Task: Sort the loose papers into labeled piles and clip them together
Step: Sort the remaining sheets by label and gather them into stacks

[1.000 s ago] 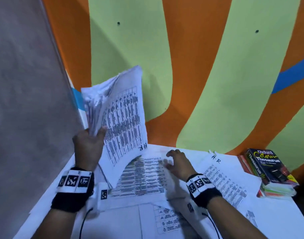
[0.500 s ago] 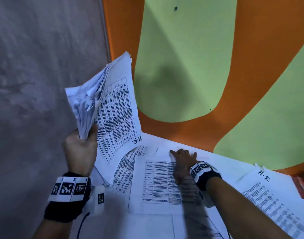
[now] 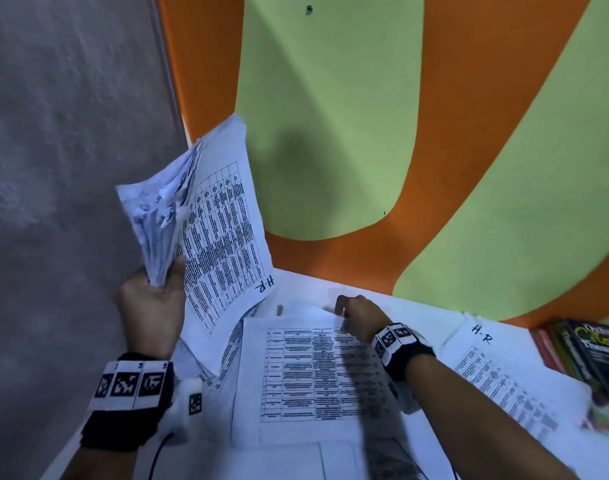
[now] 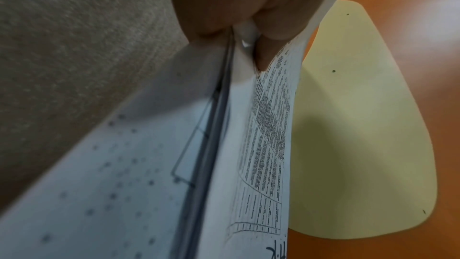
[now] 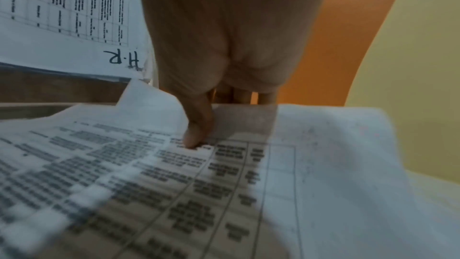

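My left hand [image 3: 159, 285] holds a thick stack of printed papers [image 3: 206, 230] upright at the left, above the table. Its front sheet is marked "H-R". In the left wrist view the fingers [image 4: 273, 27] pinch the stack [image 4: 263, 155] at its lower edge. My right hand [image 3: 343, 315] pinches the far edge of a printed table sheet [image 3: 306, 375] lying on the white table [image 3: 424, 311]. In the right wrist view the thumb [image 5: 196, 137] lies on top of that sheet [image 5: 174, 184] and the other fingers are curled behind its edge.
A pile headed "H-R" [image 3: 504, 379] lies at the right. Beyond it, at the table's right end, is a stack of books [image 3: 590, 355]. More sheets [image 3: 330, 459] lie near the front edge. An orange and green wall stands behind, a grey wall at the left.
My right hand has gone from lying flat on the table sheet to pinching its far edge. The left hand still holds the stack upright. The head view has swung left.
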Demonstrator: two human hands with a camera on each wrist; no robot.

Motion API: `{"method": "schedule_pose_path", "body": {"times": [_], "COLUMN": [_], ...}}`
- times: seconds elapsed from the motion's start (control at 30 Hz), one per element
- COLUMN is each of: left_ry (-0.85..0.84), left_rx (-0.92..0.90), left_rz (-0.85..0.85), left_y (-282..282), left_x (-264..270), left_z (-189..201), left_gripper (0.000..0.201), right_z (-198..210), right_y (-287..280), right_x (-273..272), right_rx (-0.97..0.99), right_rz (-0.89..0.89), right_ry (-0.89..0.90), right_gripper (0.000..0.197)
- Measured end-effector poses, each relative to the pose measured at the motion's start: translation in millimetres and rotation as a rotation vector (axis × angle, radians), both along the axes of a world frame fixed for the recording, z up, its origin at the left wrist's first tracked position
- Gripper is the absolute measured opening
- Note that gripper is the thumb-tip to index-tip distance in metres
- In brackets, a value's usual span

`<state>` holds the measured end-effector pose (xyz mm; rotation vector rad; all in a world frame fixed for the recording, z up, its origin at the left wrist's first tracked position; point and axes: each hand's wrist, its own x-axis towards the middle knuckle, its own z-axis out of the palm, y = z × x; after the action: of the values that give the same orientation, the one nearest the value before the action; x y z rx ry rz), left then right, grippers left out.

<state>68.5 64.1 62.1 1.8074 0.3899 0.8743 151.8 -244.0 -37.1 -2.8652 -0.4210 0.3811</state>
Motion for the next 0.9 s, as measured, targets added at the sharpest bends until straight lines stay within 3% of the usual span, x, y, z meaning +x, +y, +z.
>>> {"method": "schedule_pose_path", "body": {"times": [0.1,0.23,0.4,0.5,0.6,0.7,0.73,0.9], "left_ry": [-0.006,-0.040,-0.088,-0.098,-0.094,-0.085,-0.078,-0.079], "left_rx": [-0.008,-0.009,-0.020,0.016,0.067,0.070,0.064,0.045], "left_rz": [-0.026,-0.050,-0.083,-0.090,-0.124,-0.148,-0.152,-0.208], "left_y": [-11,-22,-44,-55,-66,-77,-81,-94], "left_x": [3,6,14,20,23,25,25,23], "left_z": [-1,0,5,4,4,3,4,2], "left_gripper": [0.039,0.033,0.022,0.025,0.032,0.039,0.037,0.043], "right_z": [0,22,59,68,60,37,23,-13], "right_y": [-7,-19,-82,-143,-213,-250,-258,-253], "right_x": [-7,-17,-56,-96,-138,-187,-202,-242], "right_rx": [-0.016,0.024,0.171,0.302,0.458,0.672,0.706,0.594], "right_rz": [-0.001,-0.060,-0.465,-0.751,-1.042,-1.244,-1.320,-1.453], "right_ry": [-0.072,-0.205,-0.389,-0.438,-0.323,-0.195,-0.164,-0.034], "right_gripper": [0.017,0.022,0.036,0.035,0.029,0.011,0.024,0.033]}}
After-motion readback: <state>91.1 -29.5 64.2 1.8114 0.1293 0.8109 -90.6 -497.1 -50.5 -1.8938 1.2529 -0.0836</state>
